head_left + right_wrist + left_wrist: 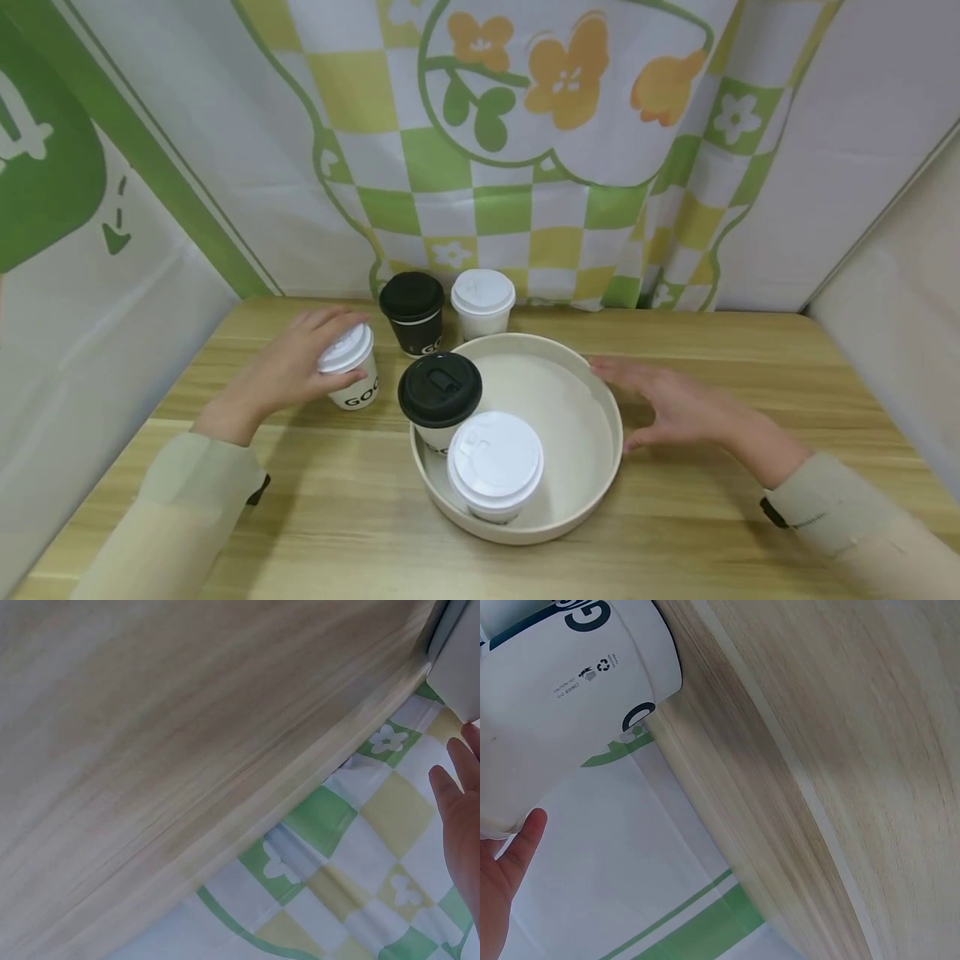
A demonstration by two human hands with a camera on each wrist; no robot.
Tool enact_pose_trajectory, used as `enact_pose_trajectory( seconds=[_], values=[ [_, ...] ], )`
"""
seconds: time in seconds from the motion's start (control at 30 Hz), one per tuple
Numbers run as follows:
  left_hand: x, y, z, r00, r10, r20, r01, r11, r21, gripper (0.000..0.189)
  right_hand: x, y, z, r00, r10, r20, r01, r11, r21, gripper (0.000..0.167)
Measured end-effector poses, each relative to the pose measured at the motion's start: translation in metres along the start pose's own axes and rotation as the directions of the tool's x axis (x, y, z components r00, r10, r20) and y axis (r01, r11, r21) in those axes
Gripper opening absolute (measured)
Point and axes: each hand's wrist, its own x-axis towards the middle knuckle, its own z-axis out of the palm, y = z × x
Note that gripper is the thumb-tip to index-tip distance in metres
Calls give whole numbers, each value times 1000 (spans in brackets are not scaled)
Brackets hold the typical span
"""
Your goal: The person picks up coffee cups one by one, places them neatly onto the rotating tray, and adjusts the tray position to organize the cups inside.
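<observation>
On the left, my left hand point(303, 358) reaches round a white paper cup point(358, 385) with a white lid, thumb at the near side and fingers over the lid. The left wrist view has the same cup's printed side close up, with a finger of the left hand point(499, 892) near its lid. My right hand point(675, 404) is at the right rim of a round cream tray point(613, 417), fingers extended and fingertips at the wall. Inside that tray stand a white-lidded cup point(497, 462) and a black-lidded white cup point(439, 392), both upright.
Behind the tray stand a black cup point(412, 312) with a black lid and another white cup point(483, 304) with a white lid. Everything rests on a wooden table point(330, 533). A checked floral curtain point(502, 204) hangs along the back edge.
</observation>
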Motion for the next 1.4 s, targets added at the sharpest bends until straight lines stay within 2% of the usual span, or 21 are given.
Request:
enact_pose_trajectory(
  seconds=[0.3, 0.53, 0.87, 1.13, 1.4],
  values=[
    [-1, 2, 0, 1000, 2, -4, -2, 1000, 13, 71, -3, -6, 0, 998, 55, 41, -55, 998, 11, 106],
    [-1, 2, 1, 1000, -2, -2, 2, 1000, 13, 71, -7, -13, 4, 998, 55, 5, -54, 996, -76, 100],
    [-1, 2, 0, 999, -22, 26, 22, 1000, 7, 72, -16, -19, 9, 993, -49, -108, 33, 989, -147, 88],
    [0, 1, -1, 1000, -13, 16, 13, 1000, 13, 72, -19, -20, 13, 958, -203, -205, 167, 969, -180, 70],
    [0, 2, -1, 999, -19, 33, 19, 1000, -11, 72, -24, -28, 15, 946, -221, -237, 174, 963, -203, 65]
  ],
)
